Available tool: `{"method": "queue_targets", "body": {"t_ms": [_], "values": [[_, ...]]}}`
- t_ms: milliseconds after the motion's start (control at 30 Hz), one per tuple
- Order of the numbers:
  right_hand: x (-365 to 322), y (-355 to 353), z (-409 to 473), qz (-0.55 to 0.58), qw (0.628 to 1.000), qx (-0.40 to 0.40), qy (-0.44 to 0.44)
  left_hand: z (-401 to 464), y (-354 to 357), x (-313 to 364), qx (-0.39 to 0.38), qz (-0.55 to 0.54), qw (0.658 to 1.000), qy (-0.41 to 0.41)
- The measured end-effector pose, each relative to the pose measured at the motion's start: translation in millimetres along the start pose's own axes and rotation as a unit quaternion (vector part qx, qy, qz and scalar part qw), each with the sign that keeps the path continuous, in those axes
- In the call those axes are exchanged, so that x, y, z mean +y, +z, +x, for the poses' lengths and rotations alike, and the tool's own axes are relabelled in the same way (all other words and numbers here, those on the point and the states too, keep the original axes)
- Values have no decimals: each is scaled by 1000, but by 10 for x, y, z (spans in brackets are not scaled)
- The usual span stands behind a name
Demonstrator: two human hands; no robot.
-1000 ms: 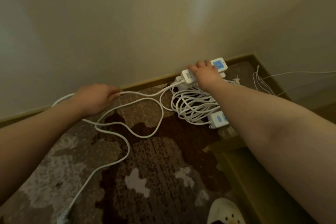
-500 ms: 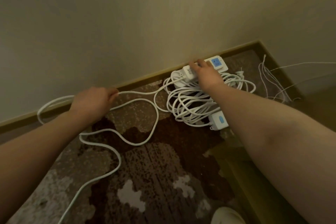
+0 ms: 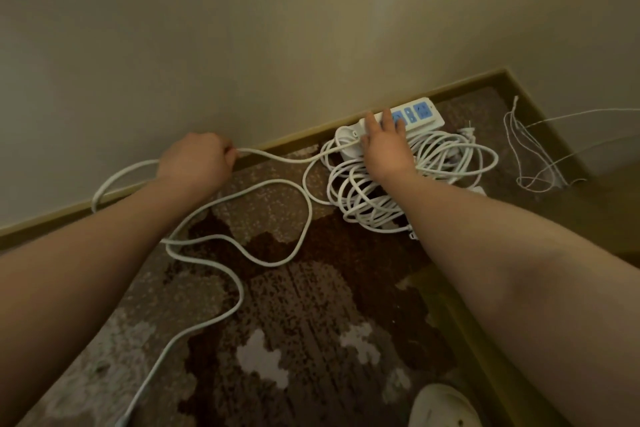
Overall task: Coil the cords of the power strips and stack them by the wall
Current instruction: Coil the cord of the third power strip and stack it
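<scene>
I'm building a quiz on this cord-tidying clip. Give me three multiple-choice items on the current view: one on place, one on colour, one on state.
1. Where does the power strip lie?
A. By the wall's baseboard
B. Mid-carpet
C. On the shoe

2. What colour are its socket panels?
A. Red
B. Blue
C. Green

3. How is the left hand engaged?
A. Flat on the carpet
B. Hanging free
C. Gripping the loose cord

Answers: 1 A, it sits against the baseboard atop the coiled cords. 2 B, the panels show blue. 3 C, fingers are curled round the cord.
</scene>
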State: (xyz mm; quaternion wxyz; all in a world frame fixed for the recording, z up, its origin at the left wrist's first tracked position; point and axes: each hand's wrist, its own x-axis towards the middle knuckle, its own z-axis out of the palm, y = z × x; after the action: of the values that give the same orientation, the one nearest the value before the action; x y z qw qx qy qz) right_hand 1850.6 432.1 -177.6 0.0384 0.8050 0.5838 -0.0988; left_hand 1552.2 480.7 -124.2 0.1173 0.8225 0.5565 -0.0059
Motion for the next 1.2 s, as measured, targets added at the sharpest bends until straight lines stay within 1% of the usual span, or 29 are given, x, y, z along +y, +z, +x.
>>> {"method": "queue_targets", "body": {"t_ms": [67, 133, 167, 233, 300, 333, 367, 400, 433, 500, 600, 667, 733, 800, 867, 900, 933, 1000, 1067, 1100, 1200], "values": [[-28, -20, 75, -14, 1000, 6, -9, -8, -73, -81, -7, 54, 999, 3], [-54, -71, 131, -11, 1000, -2, -5, -38, -173, -219, -32, 98, 995, 0], [-71, -108, 155, 1, 1000, -13, 10, -59, -225, -293, -52, 91, 994, -5], [-86, -179, 145, 22, 998, -39, 38, -116, -308, -372, -81, 39, 996, -6], [-140, -239, 74, 35, 998, -21, 37, -165, -363, -343, -67, 5, 998, -3], [-196, -270, 21, 42, 999, 9, 7, -183, -381, -309, -54, -4, 999, -3], [-274, -306, -43, 68, 996, 45, -44, -199, -396, -270, -41, -9, 999, -3], [-369, -348, -115, 111, 987, 72, -96, -208, -414, -226, -27, -10, 1000, -4], [-478, -407, -204, 158, 974, 81, -138, -215, -439, -178, -14, -12, 1000, -6], [-718, -508, -382, 237, 950, 55, -197, -228, -500, -90, 6, -17, 1000, -8], [-1055, -558, -561, 312, 918, -22, -244, -255, -599, 28, 28, -27, 999, -11], [-1212, -565, -584, 329, 912, -39, -244, -272, -656, 93, 38, -59, 997, -32], [-1304, -604, -559, 316, 918, -35, -236, -294, -707, 158, 22, -128, 989, -77], [-1353, -651, -508, 293, 922, -44, -248, -313, -754, 206, -14, -232, 965, -121], [-1367, -684, -467, 291, 919, -63, -259, -325, -793, 205, -47, -326, 932, -151], [-1358, -702, -449, 293, 919, -66, -256, -340, -814, 173, -51, -348, 922, -162], [-1336, -728, -428, 298, 920, -63, -245, -369, -839, 127, -54, -351, 919, -169], [-1253, -765, -379, 312, 922, -47, -224, -467, -897, -14, -76, -347, 923, -150], [-1183, -780, -339, 310, 923, -38, -225, -582, -976, -221, -110, -384, 911, -106], [-1170, -784, -326, 311, 922, -40, -226, -639, -1021, -349, -114, -393, 908, -90], [-1214, -798, -286, 317, 927, -34, -199, -783, -1111, -716, -78, -381, 917, -86]]}}
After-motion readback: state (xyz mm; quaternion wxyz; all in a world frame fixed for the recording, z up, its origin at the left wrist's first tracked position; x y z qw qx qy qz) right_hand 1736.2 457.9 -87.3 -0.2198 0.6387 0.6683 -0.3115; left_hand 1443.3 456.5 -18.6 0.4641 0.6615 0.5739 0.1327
